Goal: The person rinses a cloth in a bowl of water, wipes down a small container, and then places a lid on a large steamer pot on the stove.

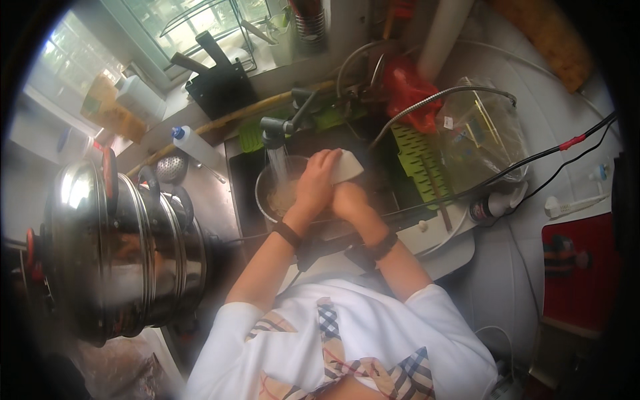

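Over a round metal basin (259,192) in the sink, my left hand (315,182) has its fingers wrapped over a pale, smooth white object (348,166) whose kind I cannot make out. My right hand (352,201) grips the same object from its near side, fingers mostly hidden. Water (277,165) streams from a grey faucet (277,125) into the basin, left of my hands. Pale contents (284,197) lie in the water, too blurred to name. Dark bands circle both wrists.
At left stands a tall stacked steel steamer pot (125,250). Behind the sink are a white squeeze bottle (195,142) and a black knife block (222,87). To the right lie a green draining mat (420,160), a plastic bag (480,135) and a black cable (525,162) crossing the counter.
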`<state>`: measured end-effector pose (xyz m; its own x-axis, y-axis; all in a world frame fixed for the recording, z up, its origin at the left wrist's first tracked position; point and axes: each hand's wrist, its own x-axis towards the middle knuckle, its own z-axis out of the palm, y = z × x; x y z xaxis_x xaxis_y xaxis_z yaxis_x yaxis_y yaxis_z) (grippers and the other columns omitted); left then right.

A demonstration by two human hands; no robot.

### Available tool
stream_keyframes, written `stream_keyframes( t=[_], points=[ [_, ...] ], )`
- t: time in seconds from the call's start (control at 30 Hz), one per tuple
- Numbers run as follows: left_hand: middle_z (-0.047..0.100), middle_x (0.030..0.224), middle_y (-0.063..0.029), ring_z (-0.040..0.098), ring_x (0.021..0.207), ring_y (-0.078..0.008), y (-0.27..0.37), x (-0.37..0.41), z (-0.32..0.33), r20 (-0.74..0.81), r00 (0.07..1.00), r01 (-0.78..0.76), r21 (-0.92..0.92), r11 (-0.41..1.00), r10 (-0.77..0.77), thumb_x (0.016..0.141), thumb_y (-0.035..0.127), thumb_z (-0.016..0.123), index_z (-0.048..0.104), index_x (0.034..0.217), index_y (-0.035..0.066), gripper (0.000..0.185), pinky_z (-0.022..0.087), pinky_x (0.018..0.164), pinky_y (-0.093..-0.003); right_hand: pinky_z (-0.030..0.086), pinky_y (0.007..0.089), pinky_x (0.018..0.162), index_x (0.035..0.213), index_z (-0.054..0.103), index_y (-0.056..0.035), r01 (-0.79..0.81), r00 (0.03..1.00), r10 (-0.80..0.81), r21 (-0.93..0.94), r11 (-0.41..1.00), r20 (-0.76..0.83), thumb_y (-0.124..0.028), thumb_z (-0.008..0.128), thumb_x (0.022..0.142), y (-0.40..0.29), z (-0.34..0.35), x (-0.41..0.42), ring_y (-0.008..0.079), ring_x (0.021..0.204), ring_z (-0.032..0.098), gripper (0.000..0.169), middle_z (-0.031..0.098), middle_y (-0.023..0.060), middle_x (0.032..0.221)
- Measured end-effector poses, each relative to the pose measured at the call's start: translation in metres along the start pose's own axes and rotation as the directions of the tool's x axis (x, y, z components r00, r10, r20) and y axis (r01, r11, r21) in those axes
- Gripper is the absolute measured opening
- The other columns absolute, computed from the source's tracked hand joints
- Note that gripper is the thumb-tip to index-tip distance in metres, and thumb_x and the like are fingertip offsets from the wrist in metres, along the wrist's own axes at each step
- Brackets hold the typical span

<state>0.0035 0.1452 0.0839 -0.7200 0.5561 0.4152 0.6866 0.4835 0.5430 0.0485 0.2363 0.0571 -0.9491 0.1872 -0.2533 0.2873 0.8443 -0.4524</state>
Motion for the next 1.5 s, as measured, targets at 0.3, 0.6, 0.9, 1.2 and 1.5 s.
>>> stream_keyframes(
  t=[0.3, 0.6, 0.9, 1.2, 1.5],
  points=[
    [0.055, 0.101, -0.0149, 0.06, 0.084, -0.0259, -0.074, -0.031, 0.015, 0.238, 0.553, 0.539, -0.833, 0.125, -0.799, 0.079, 0.005, 0.041, 0.048, 0.109, 0.0, 0.031, 0.053, 0.06, -0.0356, 0.043, 0.0402, 0.082, 0.083, 0.06, 0.0011, 0.267, 0.961, -0.269, -0.039, 0.963, -0.058, -0.016, 0.062, 0.072, -0.021, -0.015, 0.007, 0.0326, 0.095, 0.053, 0.021, 0.058, 0.0187, 0.095],
    [0.053, 0.105, -0.0108, 0.057, 0.091, -0.024, -0.107, -0.039, -0.014, 0.118, 0.531, 0.401, -0.908, 0.126, -0.839, 0.091, 0.023, 0.037, 0.042, 0.116, 0.01, 0.029, 0.052, 0.064, -0.0402, 0.038, 0.0389, 0.087, 0.089, 0.061, -0.0061, 0.59, 0.805, -0.593, 0.084, 0.803, 0.017, -0.011, 0.049, 0.075, -0.06, 0.037, 0.052, 0.0255, 0.095, 0.054, 0.019, 0.06, 0.0108, 0.094],
    [0.053, 0.098, -0.0117, 0.053, 0.085, -0.0188, -0.119, -0.038, 0.005, -0.107, 0.57, 0.306, -0.893, 0.331, -0.815, 0.089, 0.028, 0.045, 0.041, 0.111, 0.0, 0.036, 0.047, 0.068, -0.0314, 0.04, 0.0421, 0.085, 0.076, 0.06, -0.0068, 0.478, 0.877, -0.47, 0.269, 0.836, -0.098, -0.014, 0.055, 0.071, -0.072, 0.057, 0.063, 0.0316, 0.084, 0.055, 0.01, 0.059, 0.0146, 0.083],
    [0.057, 0.096, -0.0065, 0.057, 0.078, -0.0157, -0.091, -0.032, -0.012, 0.184, 0.575, 0.396, -0.915, 0.074, -0.797, 0.088, 0.033, 0.048, 0.05, 0.107, 0.003, 0.036, 0.047, 0.068, -0.028, 0.043, 0.0387, 0.078, 0.07, 0.061, -0.0078, 0.63, 0.732, -0.669, -0.246, 0.737, -0.129, -0.012, 0.058, 0.068, -0.041, 0.042, 0.061, 0.0258, 0.085, 0.056, 0.005, 0.058, 0.0086, 0.08],
    [0.049, 0.109, -0.0116, 0.055, 0.092, -0.0221, -0.125, -0.041, 0.014, 0.08, 0.609, 0.397, -0.892, 0.215, -0.789, 0.086, 0.047, 0.045, 0.037, 0.121, 0.005, 0.055, 0.049, 0.072, -0.0331, 0.044, 0.0367, 0.076, 0.097, 0.056, 0.0026, 0.666, 0.607, -0.794, 0.568, 0.484, -0.036, -0.005, 0.048, 0.075, -0.05, 0.041, 0.083, 0.0344, 0.089, 0.055, 0.025, 0.056, 0.0182, 0.101]
  ],
)
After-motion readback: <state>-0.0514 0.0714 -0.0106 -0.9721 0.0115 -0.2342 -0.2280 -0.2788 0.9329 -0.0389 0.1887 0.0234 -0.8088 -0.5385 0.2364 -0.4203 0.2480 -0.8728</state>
